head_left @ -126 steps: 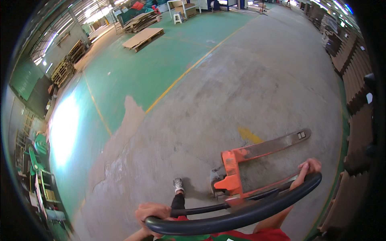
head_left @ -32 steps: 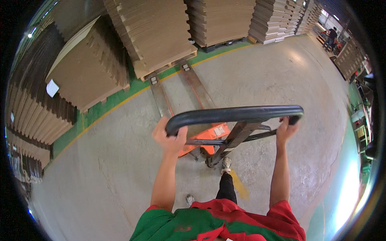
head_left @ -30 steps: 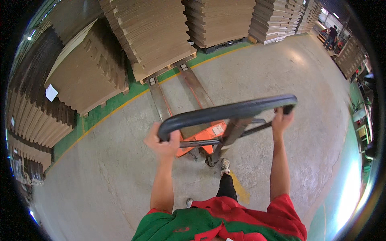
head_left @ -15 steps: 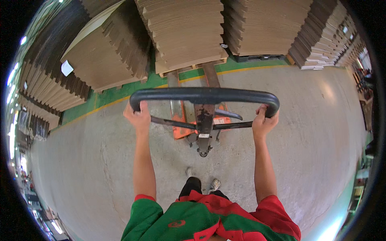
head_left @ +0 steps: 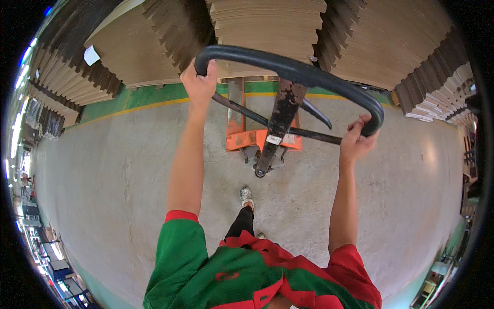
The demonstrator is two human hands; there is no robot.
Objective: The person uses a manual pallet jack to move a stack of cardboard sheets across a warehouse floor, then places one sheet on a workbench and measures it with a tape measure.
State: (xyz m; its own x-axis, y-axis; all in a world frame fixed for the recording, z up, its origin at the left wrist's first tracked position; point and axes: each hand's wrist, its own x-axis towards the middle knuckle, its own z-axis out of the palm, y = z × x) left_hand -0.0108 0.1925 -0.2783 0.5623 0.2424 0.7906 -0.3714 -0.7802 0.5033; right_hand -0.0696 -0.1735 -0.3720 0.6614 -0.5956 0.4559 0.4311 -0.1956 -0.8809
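Both my arms stretch forward to the black loop handle of a pallet jack [head_left: 280,105]. My left hand [head_left: 201,85] is closed around the handle's left end, thumb on the inner side. My right hand [head_left: 358,140] grips the lower right bend, its fingers curled over the bar. The handle [head_left: 293,69] is turned, its left end farther from me than its right. A dark curved lever [head_left: 317,114] sticks out beside the worn stem. Beyond it, the orange base [head_left: 247,140] stands low on the floor, and a fork [head_left: 235,100] points toward the middle cardboard stack [head_left: 267,28].
More tall cardboard stacks stand to the left [head_left: 139,56] and right [head_left: 391,46] along a green floor strip [head_left: 175,92] edged by a yellow line [head_left: 154,104]. Grey concrete floor [head_left: 128,170] lies around my feet. Shelving or benches [head_left: 59,262] show at the lower left.
The handle has turned clockwise and moved farther forward, its left end rising in view. My hands have moved with it, still gripping. My left foot has stepped forward.
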